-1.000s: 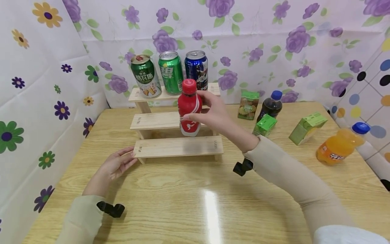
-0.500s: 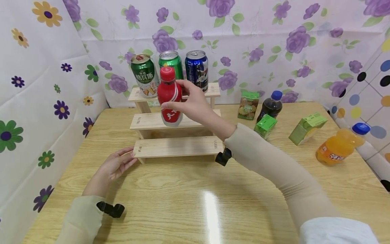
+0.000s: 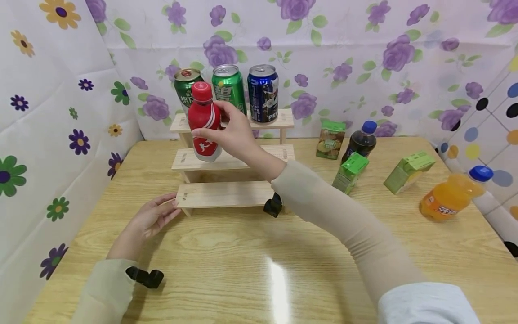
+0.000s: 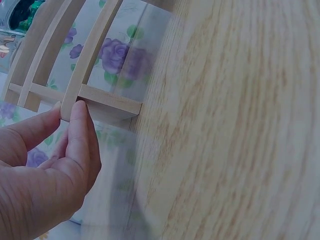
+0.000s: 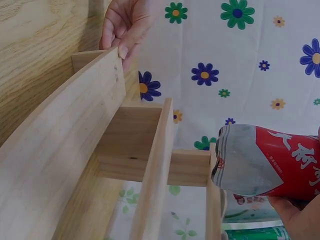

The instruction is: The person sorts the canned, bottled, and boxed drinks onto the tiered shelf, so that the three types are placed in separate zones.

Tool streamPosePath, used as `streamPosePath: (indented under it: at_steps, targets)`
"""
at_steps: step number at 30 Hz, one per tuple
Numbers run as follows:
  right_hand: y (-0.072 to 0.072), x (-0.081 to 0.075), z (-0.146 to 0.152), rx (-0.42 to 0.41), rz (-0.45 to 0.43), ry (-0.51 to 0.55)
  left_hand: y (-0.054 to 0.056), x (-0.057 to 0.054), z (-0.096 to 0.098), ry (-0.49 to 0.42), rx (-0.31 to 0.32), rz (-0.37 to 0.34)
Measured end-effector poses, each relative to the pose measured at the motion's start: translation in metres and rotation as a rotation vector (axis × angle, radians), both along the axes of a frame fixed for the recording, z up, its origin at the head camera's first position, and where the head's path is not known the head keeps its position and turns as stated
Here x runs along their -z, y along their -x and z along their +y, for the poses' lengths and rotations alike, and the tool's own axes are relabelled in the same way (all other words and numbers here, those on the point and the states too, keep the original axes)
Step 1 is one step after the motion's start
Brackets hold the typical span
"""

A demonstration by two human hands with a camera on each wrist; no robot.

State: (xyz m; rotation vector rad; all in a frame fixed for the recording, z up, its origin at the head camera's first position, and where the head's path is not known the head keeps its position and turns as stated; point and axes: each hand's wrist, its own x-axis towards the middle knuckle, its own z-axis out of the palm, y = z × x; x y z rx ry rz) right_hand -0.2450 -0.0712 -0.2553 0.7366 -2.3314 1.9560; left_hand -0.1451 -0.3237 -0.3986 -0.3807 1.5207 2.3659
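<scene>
My right hand [image 3: 236, 132] grips a red-capped, red-labelled bottle [image 3: 202, 118] around its middle, nearly upright over the left part of the middle step. In the right wrist view its clear base [image 5: 240, 160] hangs apart from the boards. A three-step wooden display stand [image 3: 230, 194] stands on the table. My left hand [image 3: 151, 218] pinches the left end of its lowest board; the left wrist view shows thumb and fingers [image 4: 77, 130] on that board end. Along the top step are a green-and-white can [image 3: 185, 87], partly behind the bottle, a green can [image 3: 231, 87] and a blue can [image 3: 263, 94].
To the right on the table are a brown-and-green juice carton [image 3: 330, 139], a dark bottle with a blue cap [image 3: 362, 141], a green carton [image 3: 351, 171], another green carton [image 3: 408, 172] and a lying orange soda bottle [image 3: 449, 195]. A flowered cloth [image 3: 323, 63] hangs behind.
My right hand has carried the red bottle left and slightly up, from the stand's right-centre to over the left part of the middle step. My left hand stays at the lowest board's end.
</scene>
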Motion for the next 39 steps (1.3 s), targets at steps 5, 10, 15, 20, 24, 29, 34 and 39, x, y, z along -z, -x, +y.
streamPosePath:
  at_steps: [5,10,15,20,24,29,34,39]
  targets:
    - [0.001,0.009,-0.01,0.023,-0.009,-0.016,0.001,-0.001,0.0,0.0,0.006,0.0]
    - [0.003,0.017,-0.019,0.027,-0.012,-0.014,0.0,-0.001,0.0,-0.009,0.006,0.009]
    - [0.007,0.025,-0.023,0.039,-0.015,-0.026,-0.001,-0.001,0.001,-0.021,0.006,0.01]
    - [0.008,0.032,-0.027,0.047,-0.024,0.01,-0.001,-0.001,0.001,-0.012,0.005,0.012]
    - [0.007,0.036,-0.032,0.04,-0.014,0.037,0.001,0.0,0.001,-0.014,-0.001,0.005]
    - [0.005,0.041,-0.035,0.061,0.013,0.037,0.003,0.001,0.004,0.0,0.001,-0.012]
    - [0.005,0.039,-0.039,0.076,0.04,-0.006,0.005,0.001,0.004,0.031,0.009,-0.01]
    - [0.007,0.039,-0.048,0.072,0.052,-0.037,0.003,0.001,0.002,-0.001,-0.009,-0.024]
